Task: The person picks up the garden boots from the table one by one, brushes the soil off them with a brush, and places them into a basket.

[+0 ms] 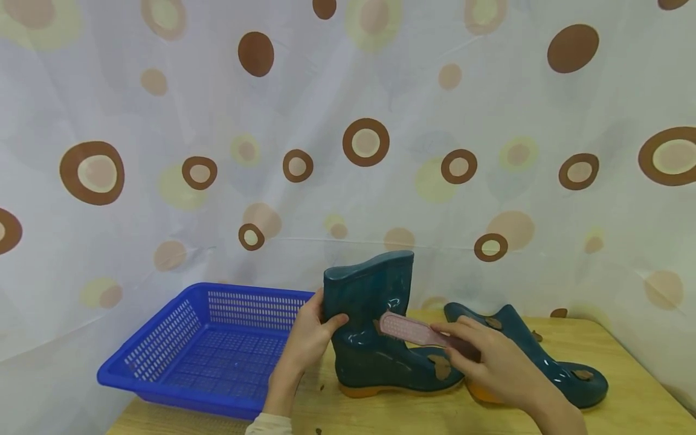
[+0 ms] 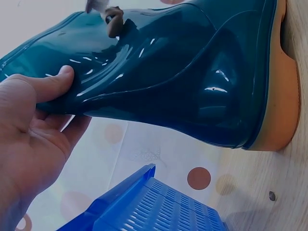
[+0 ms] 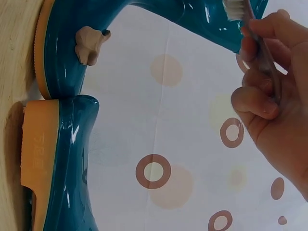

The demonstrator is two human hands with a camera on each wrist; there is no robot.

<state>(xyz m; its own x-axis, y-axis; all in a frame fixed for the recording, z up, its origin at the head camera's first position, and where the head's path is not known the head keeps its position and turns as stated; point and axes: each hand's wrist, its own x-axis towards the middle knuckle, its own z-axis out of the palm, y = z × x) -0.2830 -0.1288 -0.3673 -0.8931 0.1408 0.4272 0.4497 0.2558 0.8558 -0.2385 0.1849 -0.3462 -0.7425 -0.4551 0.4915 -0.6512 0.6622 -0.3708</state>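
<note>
The left hand (image 1: pixel 307 338) wraps the rear of the shaft of an upright, glossy teal rubber boot with a tan sole (image 1: pixel 380 326), thumb pressed on its side. The right hand (image 1: pixel 489 362) pinches the handle of a pink plastic scrubbing brush (image 1: pixel 408 329), whose long axis slants up-left, its head against the boot's shaft. The boot stands on its sole on the pale wooden counter (image 1: pixel 625 399), toe pointing right. A second teal boot (image 1: pixel 544 356) lies behind it, and a blue perforated plastic basket (image 1: pixel 212 350) sits left. A white curtain with brown circles (image 1: pixel 348 151) hangs behind.
</note>
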